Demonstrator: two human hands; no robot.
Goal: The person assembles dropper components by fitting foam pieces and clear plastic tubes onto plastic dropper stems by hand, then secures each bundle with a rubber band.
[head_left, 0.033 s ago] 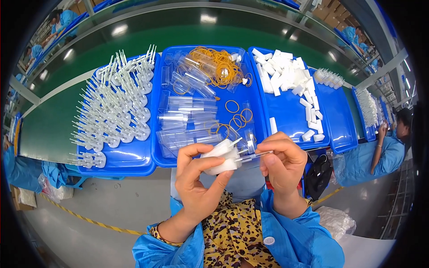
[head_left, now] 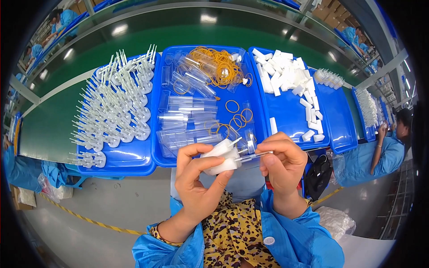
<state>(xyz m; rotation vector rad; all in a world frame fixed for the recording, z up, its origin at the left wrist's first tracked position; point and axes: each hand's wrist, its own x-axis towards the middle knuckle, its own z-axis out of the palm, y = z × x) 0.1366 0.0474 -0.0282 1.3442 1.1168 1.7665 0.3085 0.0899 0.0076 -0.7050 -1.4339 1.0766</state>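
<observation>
Between its thumb and fingers, my left hand (head_left: 196, 178) grips a white plastic part (head_left: 225, 165) with rounded lobes and thin white rods pointing right. The fingers of my right hand (head_left: 286, 165) pinch the outer end of a narrow clear tube (head_left: 254, 156). This tube lies in line with one of the rods; whether it sits over the rod I cannot tell. Both hands are above the near edge of a middle blue tray (head_left: 232, 96). That tray bears clear plastic sleeves (head_left: 187, 107) and tan rubber bands (head_left: 221, 62).
A left blue tray (head_left: 120, 163) carries many similar white rodded parts (head_left: 114, 107). White blocks (head_left: 279, 67) lie in the right tray (head_left: 286, 116). Beyond it, another tray (head_left: 337, 116) has rodded parts at its far end. A green conveyor belt (head_left: 178, 27) runs behind. A co-worker (head_left: 380, 152) sits at right.
</observation>
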